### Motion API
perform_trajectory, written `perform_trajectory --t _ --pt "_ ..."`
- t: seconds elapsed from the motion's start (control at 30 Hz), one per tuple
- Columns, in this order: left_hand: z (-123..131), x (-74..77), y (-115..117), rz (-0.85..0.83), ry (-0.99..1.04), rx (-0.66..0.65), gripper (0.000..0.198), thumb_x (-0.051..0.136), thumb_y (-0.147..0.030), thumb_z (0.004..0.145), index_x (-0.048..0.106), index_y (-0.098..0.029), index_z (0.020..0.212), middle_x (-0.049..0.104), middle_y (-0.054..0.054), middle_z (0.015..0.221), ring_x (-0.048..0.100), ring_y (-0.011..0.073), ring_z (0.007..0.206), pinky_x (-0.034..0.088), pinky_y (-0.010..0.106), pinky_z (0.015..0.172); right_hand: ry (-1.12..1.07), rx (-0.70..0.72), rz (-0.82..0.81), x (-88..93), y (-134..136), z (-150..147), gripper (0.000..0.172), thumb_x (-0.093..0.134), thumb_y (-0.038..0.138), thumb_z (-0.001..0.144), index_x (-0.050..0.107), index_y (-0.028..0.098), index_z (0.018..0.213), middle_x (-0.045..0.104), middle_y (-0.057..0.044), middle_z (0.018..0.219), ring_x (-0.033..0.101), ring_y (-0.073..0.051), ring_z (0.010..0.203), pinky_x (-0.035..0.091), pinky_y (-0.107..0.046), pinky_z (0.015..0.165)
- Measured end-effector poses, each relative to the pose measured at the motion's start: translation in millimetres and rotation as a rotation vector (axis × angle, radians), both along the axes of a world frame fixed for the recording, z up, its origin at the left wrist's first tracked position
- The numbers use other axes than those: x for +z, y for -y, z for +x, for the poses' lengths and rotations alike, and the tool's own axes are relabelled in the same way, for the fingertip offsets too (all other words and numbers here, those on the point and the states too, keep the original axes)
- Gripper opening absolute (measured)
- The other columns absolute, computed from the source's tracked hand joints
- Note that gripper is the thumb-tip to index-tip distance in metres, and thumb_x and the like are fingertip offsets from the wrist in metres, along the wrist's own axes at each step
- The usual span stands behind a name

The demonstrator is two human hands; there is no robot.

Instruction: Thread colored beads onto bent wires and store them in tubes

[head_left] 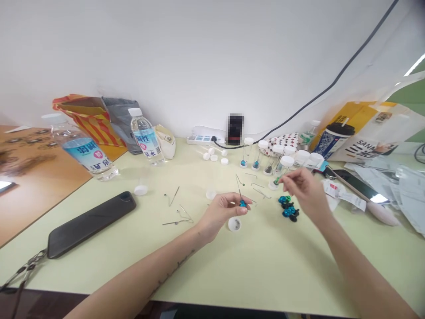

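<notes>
My left hand (223, 211) is closed in a pinch on a thin metal pin with a blue bead (242, 203) at its lower end. My right hand (303, 186) hovers above a small pile of blue, green and black beads (288, 208), with thumb and forefinger pinched together; I cannot make out what is between them. A white cap (234, 224) lies just below my left hand. Several clear vials with white caps (278, 163) stand behind, some with beads inside. Loose metal pins (177, 208) lie on the pale green table (212, 261).
A black phone case (91, 223) lies at the left. Two water bottles (146, 136) lie and stand at the back left beside a striped bag (88, 115). A power strip (204, 139), a drink cup (334, 138), a phone (352, 182) and papers fill the back right.
</notes>
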State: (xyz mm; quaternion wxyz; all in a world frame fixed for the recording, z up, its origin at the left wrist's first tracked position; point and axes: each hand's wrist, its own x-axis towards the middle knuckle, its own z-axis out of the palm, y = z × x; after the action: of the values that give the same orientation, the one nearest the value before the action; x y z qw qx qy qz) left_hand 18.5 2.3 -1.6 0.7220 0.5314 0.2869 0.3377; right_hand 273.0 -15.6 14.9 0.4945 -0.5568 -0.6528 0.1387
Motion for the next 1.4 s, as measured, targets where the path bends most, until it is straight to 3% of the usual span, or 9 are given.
perform_trajectory --t 0.07,0.2,0.33,0.57,0.73,0.87,1.0,1.17,1.4 --pt "0 -0.1 -1 0.004 0.009 0.018 0.020 0.075 -0.024 0.071 0.072 -0.017 0.089 0.067 0.003 0.085 0.058 0.0137 0.083 0.040 0.025 0.080 0.154 0.116 0.083 -10.0 9 -28 0.008 0.053 0.025 0.091 0.058 0.020 0.087 0.060 -0.004 0.081 0.056 -0.012 0.062 0.049 -0.026 0.060" --pt "-2 1.5 -5 -0.007 0.005 0.061 0.021 0.073 -0.031 0.074 0.070 -0.017 0.090 0.068 0.005 0.087 0.058 0.0144 0.081 0.040 0.027 0.079 0.236 0.386 0.212 -37.2 23 -62 0.027 0.045 0.010 0.092 0.063 0.023 0.108 0.053 -0.007 0.094 0.056 -0.012 0.069 0.049 -0.024 0.057" --pt "-4 -0.6 -8 -0.077 -0.002 0.058 0.020 0.074 -0.032 0.074 0.070 -0.016 0.086 0.066 0.003 0.081 0.059 0.0144 0.079 0.040 0.027 0.080 0.143 0.418 0.318 -51.8 29 -69 0.050 0.042 0.005 0.091 0.050 0.029 0.134 0.050 -0.006 0.092 0.056 -0.015 0.079 0.052 -0.025 0.060" --pt "-3 -9.8 -7 -0.321 0.127 0.039 0.017 0.075 -0.024 0.074 0.071 -0.014 0.087 0.064 0.002 0.079 0.054 0.0081 0.072 0.042 0.020 0.070 0.196 0.480 0.183 -54.0 34 -68 0.055 0.036 0.007 0.095 0.031 0.027 0.146 0.057 -0.009 0.109 0.059 -0.017 0.097 0.055 -0.027 0.072" --pt "-4 -13.2 -5 -0.394 0.146 0.056 0.016 0.072 -0.020 0.078 0.069 -0.015 0.092 0.064 0.001 0.082 0.051 0.0042 0.065 0.043 0.017 0.066 0.074 0.424 0.179 -55.7 24 -66 0.038 0.057 0.016 0.089 0.051 0.025 0.126 0.065 -0.004 0.094 0.062 -0.014 0.078 0.055 -0.025 0.069" --pt "-3 -15.2 -5 -0.409 0.123 0.079 0.014 0.072 -0.018 0.078 0.067 -0.016 0.091 0.066 0.002 0.086 0.053 0.0045 0.069 0.044 0.016 0.067 0.054 0.391 0.251 -52.7 19 -62 0.022 0.063 0.015 0.085 0.058 0.021 0.106 0.065 -0.005 0.091 0.061 -0.015 0.081 0.053 -0.026 0.067" --pt "-2 -13.3 -5 -0.380 0.071 0.093 0.015 0.074 -0.018 0.076 0.066 -0.017 0.089 0.067 0.002 0.084 0.054 0.0052 0.068 0.044 0.016 0.066 0.028 0.316 0.191 -48.3 20 -61 0.021 0.064 0.014 0.085 0.058 0.021 0.103 0.065 -0.003 0.085 0.061 -0.012 0.070 0.052 -0.024 0.061" --pt "0 -6.3 -2 -0.338 -0.009 0.090 0.018 0.078 -0.019 0.070 0.066 -0.018 0.084 0.065 0.000 0.078 0.054 0.0077 0.066 0.043 0.018 0.060 0.033 0.369 0.257 -48.6 21 -61 0.023 0.060 0.011 0.086 0.060 0.021 0.107 0.065 -0.007 0.094 0.064 -0.017 0.084 0.055 -0.030 0.070" --pt "3 -2.4 2 -0.288 -0.054 0.087 0.018 0.079 -0.021 0.068 0.065 -0.018 0.079 0.062 -0.001 0.071 0.051 0.0084 0.064 0.039 0.020 0.057 -0.024 0.368 0.203 -48.6 23 -61 0.023 0.061 0.012 0.086 0.060 0.022 0.107 0.068 -0.005 0.089 0.066 -0.016 0.079 0.055 -0.029 0.067"
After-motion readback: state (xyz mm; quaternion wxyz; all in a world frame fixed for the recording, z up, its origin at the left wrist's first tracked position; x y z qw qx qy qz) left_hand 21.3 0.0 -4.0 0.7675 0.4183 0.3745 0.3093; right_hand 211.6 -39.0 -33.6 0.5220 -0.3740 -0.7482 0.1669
